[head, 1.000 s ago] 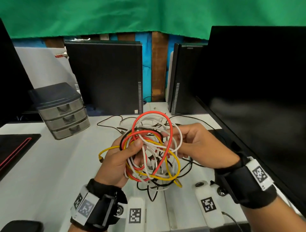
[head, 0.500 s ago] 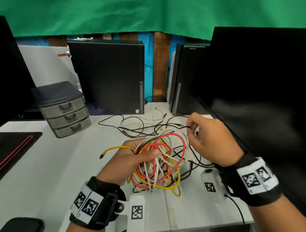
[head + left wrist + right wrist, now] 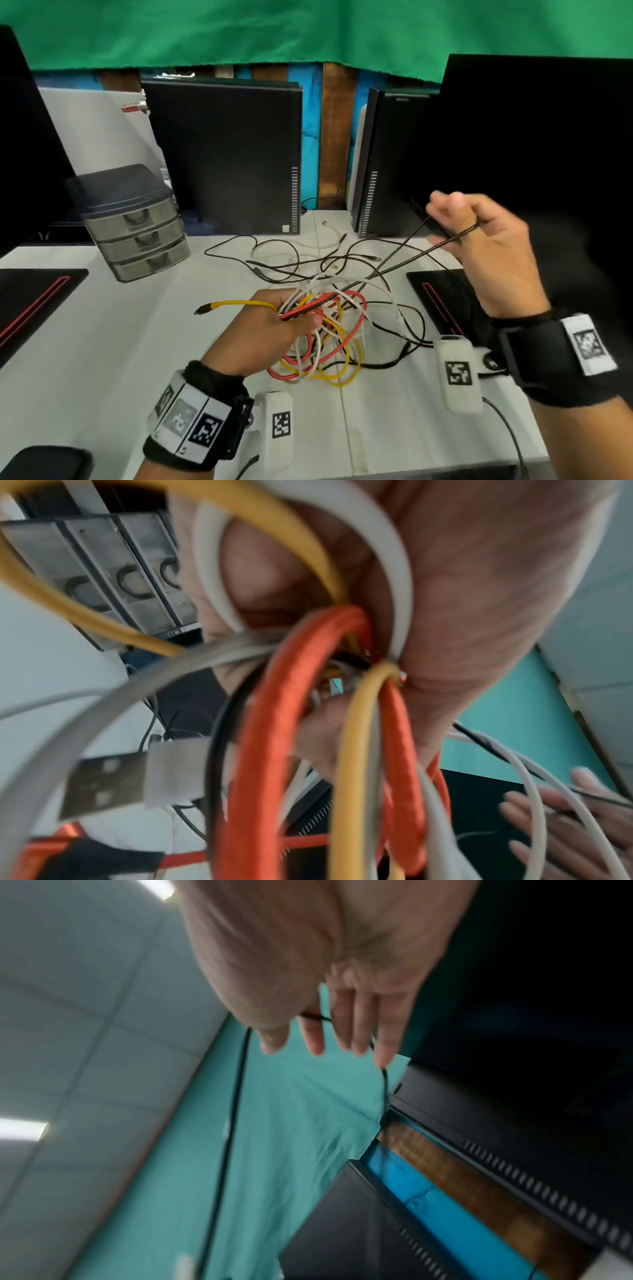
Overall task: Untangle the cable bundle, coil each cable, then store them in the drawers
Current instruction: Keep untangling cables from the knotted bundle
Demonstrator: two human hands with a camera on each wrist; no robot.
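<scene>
My left hand [image 3: 294, 317] grips the tangled cable bundle [image 3: 329, 342] of red, yellow, white and black cables just above the white table [image 3: 102, 359]. A yellow cable end [image 3: 239, 304] sticks out to the left of the fist. In the left wrist view the cable bundle [image 3: 260, 723] fills the frame, with a USB plug [image 3: 106, 783] hanging from it. My right hand [image 3: 455, 219] is raised at the right, a thin black cable [image 3: 394, 263] looped between thumb and fingers and drawn taut from the bundle. The black cable [image 3: 232, 1110] hangs from my right hand [image 3: 308, 1031]. The grey three-drawer unit [image 3: 137, 226] stands at the back left, drawers closed.
More loose black and white cables [image 3: 291, 253] lie behind the bundle. Two black computer towers [image 3: 226, 154] [image 3: 383, 164] stand at the back, and a dark monitor [image 3: 531, 154] is at the right. Black mats with red lines lie at the left [image 3: 34, 301] and the right [image 3: 445, 301].
My right hand left the bundle and drew a black cable up and to the right. My left hand lowered the bundle toward the table.
</scene>
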